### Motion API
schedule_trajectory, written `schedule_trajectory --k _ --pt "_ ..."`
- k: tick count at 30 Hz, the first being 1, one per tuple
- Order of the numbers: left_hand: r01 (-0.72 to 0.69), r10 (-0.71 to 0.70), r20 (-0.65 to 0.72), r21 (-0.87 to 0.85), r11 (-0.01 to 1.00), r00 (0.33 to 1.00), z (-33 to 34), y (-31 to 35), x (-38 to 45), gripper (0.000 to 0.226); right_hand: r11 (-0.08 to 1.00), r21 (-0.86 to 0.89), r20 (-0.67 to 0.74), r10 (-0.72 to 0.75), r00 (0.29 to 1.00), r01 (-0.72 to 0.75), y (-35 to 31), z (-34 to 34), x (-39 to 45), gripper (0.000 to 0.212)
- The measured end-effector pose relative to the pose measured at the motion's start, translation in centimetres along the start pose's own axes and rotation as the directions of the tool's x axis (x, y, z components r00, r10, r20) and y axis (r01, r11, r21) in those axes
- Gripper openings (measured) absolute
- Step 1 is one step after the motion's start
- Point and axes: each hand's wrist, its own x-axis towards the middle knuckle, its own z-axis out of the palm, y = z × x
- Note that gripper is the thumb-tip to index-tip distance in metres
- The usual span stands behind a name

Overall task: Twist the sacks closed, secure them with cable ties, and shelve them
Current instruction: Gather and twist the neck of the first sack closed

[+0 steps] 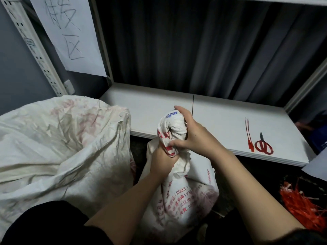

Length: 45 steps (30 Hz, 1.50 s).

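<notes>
Two sacks, both white woven, on the floor in front of a low shelf board (221,124).

Item 1: printed sack (185,197), red lettering on its body, standing upright between the person's forearms and just in front of the shelf edge. Its neck (174,128) is gathered and twisted into a tight rope that rises above the shelf edge, with blue print at the tip.
- left hand (161,162): clenched around the base of the twisted neck, low down, fingers wrapped into the fabric.
- right hand (190,135): closed around the upper part of the same neck, thumb underneath, fingers curled over the top.

Item 2: large crumpled sack (58,142), faded pink print, mouth open and slack, lying to the left of the printed one and touching the shelf's left corner.

Item 3: red cable ties (248,138), loose, lying on the shelf board to the right, well apart from both hands.

Item 4: red-handled scissors (263,146), flat on the board just beside the ties, near the front edge.

Item 5: heap of red cable ties (300,206) on the floor at lower right.

Item 6: paper sign (69,34) with handwritten characters, hanging on the shelf upright at upper left.

Item 7: dark curtain (194,46) behind the shelf
</notes>
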Motion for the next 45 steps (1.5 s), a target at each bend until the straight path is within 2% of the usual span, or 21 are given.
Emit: schedule_trajectory --k 3,5,6,8,10,14,19,23,26,29,32,33,35,38,40,42,44,45 --pt "-0.011 0.034 -0.079 0.277 0.961 0.996 1.0 -2.3 -0.7 0.063 0.991 0.125 0.007 0.050 0.999 -0.051 2.5 1.8 -1.3 0.091" --pt "0.017 0.012 -0.073 0.389 0.921 0.997 1.6 -3.4 -1.3 0.075 0.992 0.098 -0.006 0.085 0.996 -0.084 3.7 3.4 -2.3 0.088" --pt "0.063 -0.046 -0.052 0.397 0.916 0.998 1.8 -3.5 -1.5 0.081 0.995 0.059 -0.013 0.087 0.996 -0.087 4.1 4.1 -2.6 0.089" --pt "0.137 -0.138 -0.026 0.401 0.906 0.990 2.5 -4.1 -1.4 0.089 0.998 0.006 -0.020 0.062 0.998 -0.062 4.4 5.0 -2.7 0.094" --pt "0.147 -0.160 -0.001 0.399 0.905 0.987 2.8 -4.3 -1.2 0.095 1.000 -0.024 -0.023 0.009 1.000 -0.010 4.6 5.5 -2.5 0.094" --pt "0.128 -0.181 0.099 0.396 0.909 0.978 3.6 -5.1 -1.3 0.105 0.994 -0.110 -0.006 -0.010 1.000 0.009 5.3 6.1 -2.6 0.076" --pt "0.099 -0.214 0.225 0.431 0.897 0.951 3.5 -5.4 -1.1 0.111 0.999 -0.030 -0.007 0.041 0.999 -0.041 6.7 5.7 -2.1 0.074" --pt "0.080 -0.204 0.340 0.346 0.935 0.918 2.7 -5.7 -0.7 0.106 0.998 -0.013 0.017 0.062 0.998 -0.062 7.3 5.8 -2.0 0.074" --pt "0.135 -0.214 0.405 0.214 0.967 0.889 2.4 -6.8 -0.3 0.110 0.996 0.000 0.037 0.085 0.996 -0.086 7.6 6.3 -1.9 0.074" --pt "0.169 -0.180 0.340 0.060 0.984 0.923 2.1 -6.7 -0.3 0.121 0.987 0.094 0.035 0.126 0.991 -0.129 7.8 6.4 -1.7 0.086" --pt "0.101 -0.097 0.230 -0.004 0.995 0.968 1.3 -5.7 -0.2 0.118 0.914 0.323 0.065 0.238 0.969 -0.246 7.7 6.0 -1.8 0.105" --pt "0.092 -0.088 0.220 -0.008 0.996 0.972 0.9 -5.3 -0.2 0.117 0.870 0.401 0.078 0.279 0.957 -0.286 7.6 5.7 -2.0 0.105" --pt "0.073 -0.070 0.228 -0.004 0.997 0.971 0.4 -4.5 -0.3 0.115 0.808 0.485 0.113 0.321 0.940 -0.334 7.3 5.1 -2.3 0.092" --pt "0.049 -0.043 0.240 -0.017 0.999 0.970 0.3 -4.3 0.1 0.113 0.847 0.416 0.112 0.314 0.943 -0.331 7.3 5.3 -2.6 0.072" --pt "0.021 -0.017 0.238 -0.013 1.000 0.971 0.7 -4.6 0.4 0.109 0.898 0.343 0.025 0.286 0.958 -0.277 7.5 6.1 -2.8 0.062" --pt "0.018 -0.029 0.265 0.044 0.999 0.964 1.3 -5.4 0.8 0.112 0.905 0.328 -0.040 0.299 0.953 -0.271 7.9 7.1 -2.7 0.051" --pt "0.011 -0.055 0.317 0.137 0.990 0.947 2.0 -6.1 0.8 0.119 0.893 0.344 -0.038 0.323 0.946 -0.291 8.4 8.1 -2.3 0.052" --pt "-0.010 -0.054 0.341 0.182 0.983 0.938 2.5 -6.4 0.9 0.121 0.884 0.357 -0.012 0.327 0.945 -0.302 8.7 8.8 -2.1 0.061"
